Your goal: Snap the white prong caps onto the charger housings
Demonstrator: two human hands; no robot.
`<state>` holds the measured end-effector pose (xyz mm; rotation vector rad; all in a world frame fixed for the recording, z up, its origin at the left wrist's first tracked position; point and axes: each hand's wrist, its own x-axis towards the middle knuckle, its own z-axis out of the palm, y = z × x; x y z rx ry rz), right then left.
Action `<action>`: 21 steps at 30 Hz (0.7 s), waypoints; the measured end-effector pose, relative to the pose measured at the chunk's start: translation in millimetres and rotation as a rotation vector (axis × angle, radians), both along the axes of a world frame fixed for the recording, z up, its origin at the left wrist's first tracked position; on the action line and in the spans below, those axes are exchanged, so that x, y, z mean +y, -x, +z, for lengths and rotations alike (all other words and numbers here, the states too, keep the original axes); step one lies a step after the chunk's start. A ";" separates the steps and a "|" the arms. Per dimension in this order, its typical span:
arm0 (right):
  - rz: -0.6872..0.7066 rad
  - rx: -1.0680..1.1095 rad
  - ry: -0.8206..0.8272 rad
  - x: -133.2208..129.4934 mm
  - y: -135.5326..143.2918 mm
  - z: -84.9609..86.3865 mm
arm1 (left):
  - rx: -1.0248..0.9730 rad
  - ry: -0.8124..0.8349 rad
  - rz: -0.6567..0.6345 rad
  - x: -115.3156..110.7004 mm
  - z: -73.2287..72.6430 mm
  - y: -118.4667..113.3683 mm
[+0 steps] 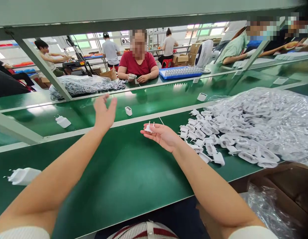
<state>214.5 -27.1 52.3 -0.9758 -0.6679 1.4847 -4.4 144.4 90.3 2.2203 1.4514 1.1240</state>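
Observation:
My right hand [163, 134] holds a white plug cover [150, 128] with two metal pins pointing up, gripped between thumb and fingers above the green bench. Over the edge of the green conveyor belt, my left hand [104, 111] is stretched out with thumb and fingers apart and nothing in it. To its right on the belt lies a white charger housing [128, 111]. A white charger with pins [62, 121] rests on the belt to its left. Right of my right hand spreads a pile of white plug covers [206, 131], partly spilling from a clear plastic bag [275, 119].
Another white charger [24, 176] lies by my left forearm. A metal frame post [44, 66] stands at left, and a beam crosses overhead. Across the belt, a person in a red shirt [138, 64] works beside a blue tray [181, 72]. Another housing [202, 96] sits farther right.

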 end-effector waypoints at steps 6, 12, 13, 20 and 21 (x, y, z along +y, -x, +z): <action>-0.215 -0.527 -0.042 -0.5 -3.5 -9.2 | -0.005 0.375 0.280 44.3 -66.7 -49.5; -0.231 -0.647 -0.100 1.0 -0.6 -15.3 | -0.066 0.361 0.239 54.3 -74.0 -56.2; -0.210 -0.548 -0.113 1.2 0.7 -14.7 | -0.071 0.359 0.196 49.1 -71.8 -54.4; -0.137 -0.217 -0.120 1.6 4.8 -7.3 | -0.048 0.429 -0.192 -62.8 -67.9 -19.0; -0.104 -0.228 -0.134 0.9 5.2 -6.9 | -0.041 0.434 -0.241 -82.4 -67.4 -11.4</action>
